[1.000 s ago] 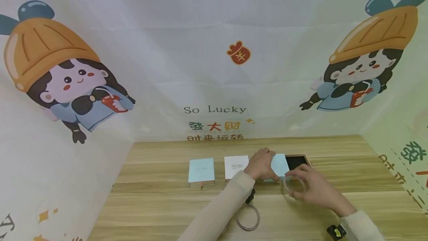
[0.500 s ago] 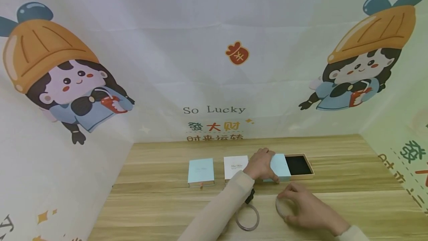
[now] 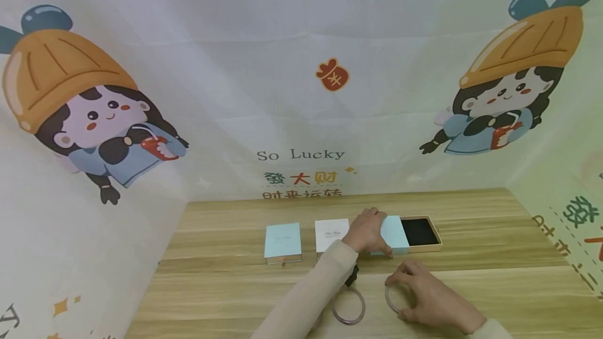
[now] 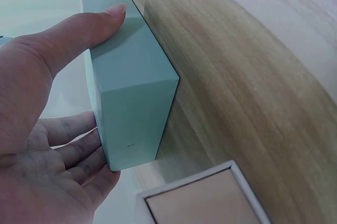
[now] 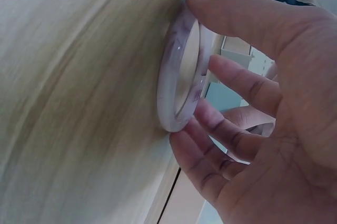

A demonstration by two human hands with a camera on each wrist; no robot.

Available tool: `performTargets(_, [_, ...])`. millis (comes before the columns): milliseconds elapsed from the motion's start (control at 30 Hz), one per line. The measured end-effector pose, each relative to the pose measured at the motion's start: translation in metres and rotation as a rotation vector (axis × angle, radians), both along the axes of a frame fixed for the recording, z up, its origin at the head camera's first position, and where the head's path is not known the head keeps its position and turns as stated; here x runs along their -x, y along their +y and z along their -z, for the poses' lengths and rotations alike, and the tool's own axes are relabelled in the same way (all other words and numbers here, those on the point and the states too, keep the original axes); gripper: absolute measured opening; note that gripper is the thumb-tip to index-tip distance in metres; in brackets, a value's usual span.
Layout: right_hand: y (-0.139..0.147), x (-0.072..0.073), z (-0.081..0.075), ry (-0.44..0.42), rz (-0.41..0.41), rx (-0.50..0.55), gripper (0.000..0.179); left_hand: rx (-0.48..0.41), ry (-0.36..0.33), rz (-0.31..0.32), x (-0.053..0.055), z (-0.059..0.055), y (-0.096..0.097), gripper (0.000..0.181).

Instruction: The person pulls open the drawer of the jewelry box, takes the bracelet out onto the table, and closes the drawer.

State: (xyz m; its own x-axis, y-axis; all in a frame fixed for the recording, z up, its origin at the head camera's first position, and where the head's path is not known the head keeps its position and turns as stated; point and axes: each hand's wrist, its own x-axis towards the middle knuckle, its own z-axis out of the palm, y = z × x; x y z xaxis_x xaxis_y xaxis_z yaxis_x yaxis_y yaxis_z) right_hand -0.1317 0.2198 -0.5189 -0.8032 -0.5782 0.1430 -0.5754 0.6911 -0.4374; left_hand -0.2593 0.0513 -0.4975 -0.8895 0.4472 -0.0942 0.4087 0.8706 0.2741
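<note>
My left hand (image 3: 367, 232) grips the pale blue sleeve (image 3: 395, 233) of a drawer-style gift box. In the left wrist view the thumb lies on one narrow side of the sleeve (image 4: 134, 77), and the fingers touch another face. Out of its right end sticks a drawer (image 3: 440, 239) with a black lining (image 3: 419, 232). Closer to me, my right hand (image 3: 431, 294) pinches a pale bangle with purplish marks (image 5: 167, 84) between thumb and fingertips, tilted just over the table; whether it touches the wood I cannot tell. A second bangle (image 3: 363, 306) lies flat beside my left forearm.
Left of the left hand stand a closed pale blue box (image 3: 282, 240) and a white box (image 3: 330, 233), partly covered by the hand. Patterned cloth walls (image 3: 226, 135) border the wooden table (image 3: 212, 276) at the back and both sides.
My right hand has carried its bangle from in front of the drawer toward me and slightly left, down near the table. The left hand keeps its grip on the box.
</note>
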Motion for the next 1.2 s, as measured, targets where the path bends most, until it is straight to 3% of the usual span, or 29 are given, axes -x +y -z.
performTargets(233, [-0.002,0.001,-0.006,-0.034,-0.008,-0.012,0.055,0.014,-0.002,0.005,0.000,-0.001,-0.002,0.096])
performTargets(533, [0.006,0.005,-0.014,0.075,0.021,-0.016,0.046,0.014,-0.013,-0.009,-0.001,-0.002,-0.001,0.094])
performTargets(1200, [0.039,0.048,-0.039,0.133,0.094,0.138,0.042,0.002,0.010,0.004,0.001,0.000,-0.001,0.093])
